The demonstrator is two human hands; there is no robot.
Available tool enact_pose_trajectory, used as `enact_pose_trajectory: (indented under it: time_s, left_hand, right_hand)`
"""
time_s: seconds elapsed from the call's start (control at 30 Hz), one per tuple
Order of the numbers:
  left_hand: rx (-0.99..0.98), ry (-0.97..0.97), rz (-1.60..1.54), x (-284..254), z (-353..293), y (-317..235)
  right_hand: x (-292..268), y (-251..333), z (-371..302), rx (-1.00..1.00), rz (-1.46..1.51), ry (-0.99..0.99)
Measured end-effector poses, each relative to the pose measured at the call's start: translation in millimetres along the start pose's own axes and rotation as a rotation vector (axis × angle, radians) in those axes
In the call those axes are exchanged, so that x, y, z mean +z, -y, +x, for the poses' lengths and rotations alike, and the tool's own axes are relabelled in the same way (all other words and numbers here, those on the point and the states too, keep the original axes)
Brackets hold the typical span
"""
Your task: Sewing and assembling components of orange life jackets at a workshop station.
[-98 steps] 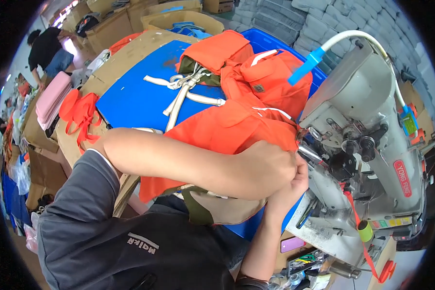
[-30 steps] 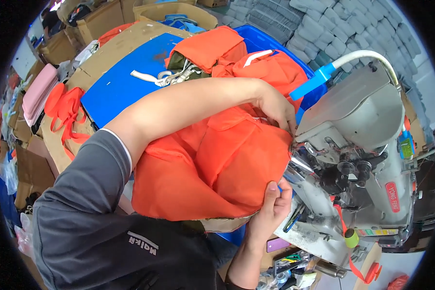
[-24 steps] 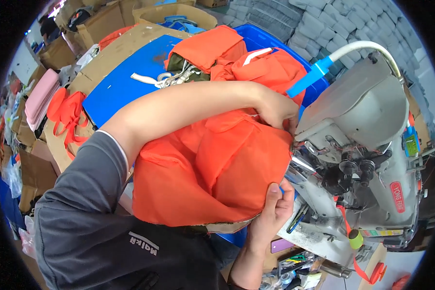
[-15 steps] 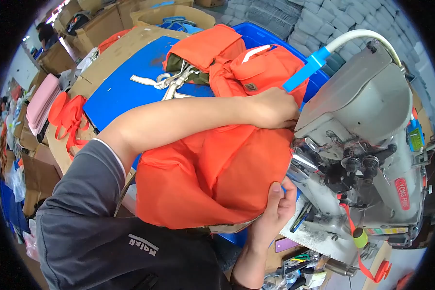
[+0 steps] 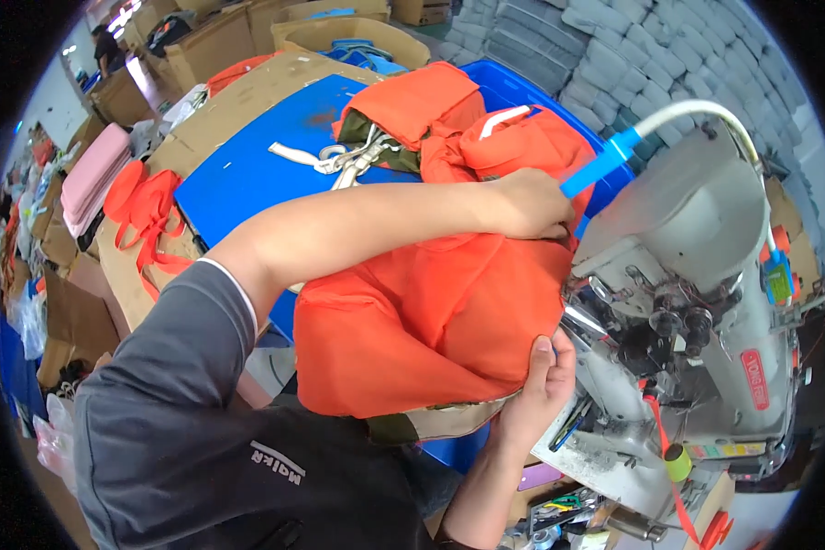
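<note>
A large orange fabric bag [image 5: 431,312] lies bunched beside the head of a grey industrial sewing machine [image 5: 697,247]. My left arm reaches across it, and my left hand [image 5: 533,203] is closed on the orange fabric close to the machine; its fingertips are partly hidden. Lower down, my right hand [image 5: 548,371] pinches the bag's right edge between thumb and fingers, just left of the machine arm. Along the bag's lower edge, olive and beige material [image 5: 449,422] shows. The needle area is hidden behind the fabric.
A blue board [image 5: 266,156] covers the table, with white straps [image 5: 344,160] on it. Behind stands a blue bin [image 5: 513,82]. Orange webbing [image 5: 147,215] lies left. A blue-wrapped lamp neck [image 5: 605,160] arches over the machine. Tools [image 5: 564,509] lie at lower right.
The whole view has shifted, so the scene sits a little further right and lower. More olive and beige material shows under the bag's lower edge. Both hands keep their hold.
</note>
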State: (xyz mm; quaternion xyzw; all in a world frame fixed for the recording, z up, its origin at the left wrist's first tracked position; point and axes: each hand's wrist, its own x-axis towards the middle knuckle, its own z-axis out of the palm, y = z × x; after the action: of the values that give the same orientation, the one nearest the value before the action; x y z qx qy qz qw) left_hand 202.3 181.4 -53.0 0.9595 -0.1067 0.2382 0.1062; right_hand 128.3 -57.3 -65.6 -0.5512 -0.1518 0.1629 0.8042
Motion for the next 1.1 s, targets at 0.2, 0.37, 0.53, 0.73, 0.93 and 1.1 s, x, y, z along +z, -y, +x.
enact_pose_trajectory:
  time_s: [0.2,0.37,0.53,0.73,0.93,1.1]
  left_hand:
    - [-0.532,-0.079,-0.158,-69,-108,11]
    - [-0.928,0.676,-0.373,-43,-225,24]
    - [-1.03,-0.116,-0.919,-57,-239,-14]
    - [-0.704,-1.055,-0.797,-162,-251,-87]
    - [-1.12,-0.169,-0.265,-97,-356,-93]
    - [-0.439,-0.44,-0.22,-130,-269,-169]
  right_hand:
    - [-19,-5,-25,-0.088,-0.296,-0.04]
    - [-32,-27,-66,-0.057,-0.423,0.103]
    - [-29,-27,-66,0.09,-0.389,0.17]
    - [-35,-35,-92,0.237,0.187,-0.063]
    - [1,-20,-79,0.028,-0.404,0.129]
    - [-10,-12,-85,0.129,-0.42,0.163]
